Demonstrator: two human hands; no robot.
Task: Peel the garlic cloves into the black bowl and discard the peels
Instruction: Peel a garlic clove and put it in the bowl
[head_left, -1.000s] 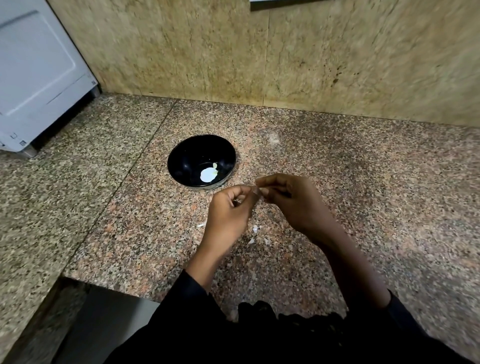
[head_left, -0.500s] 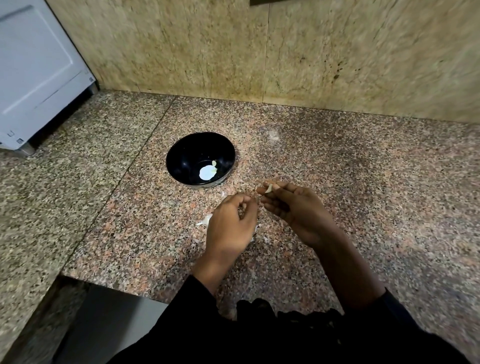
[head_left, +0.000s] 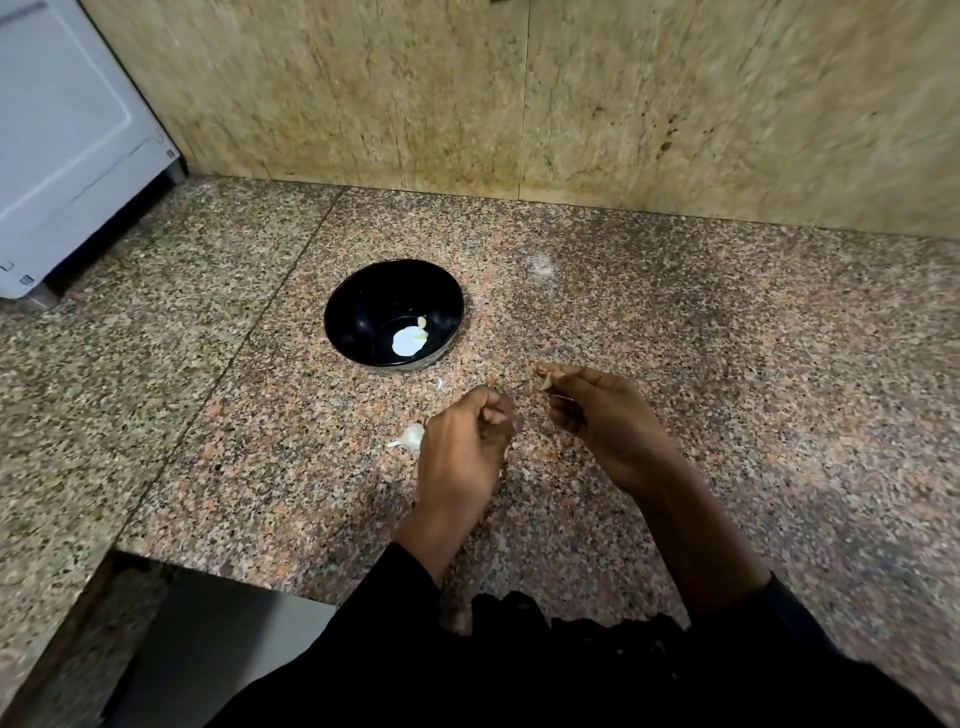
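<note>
The right hand (head_left: 597, 415) pinches a pale garlic scrap (head_left: 545, 383) near the black bowl (head_left: 363, 301). The left hand (head_left: 460, 447) is curled; whether it holds anything I cannot tell.

A speckled pink and grey granite tabletop (head_left: 727, 364) runs across the room, with a straight seam (head_left: 291, 265) cutting through it on the left side. Behind it rises a tan stone wall (head_left: 571, 104), mottled with dark flecks and split by vertical joints. At the far left corner a white appliance (head_left: 62, 145) stands on the stone, lifted on a small foot (head_left: 41, 297). A faint pale smudge (head_left: 543, 265) marks the surface towards the back. The near edge steps back at lower left.
</note>
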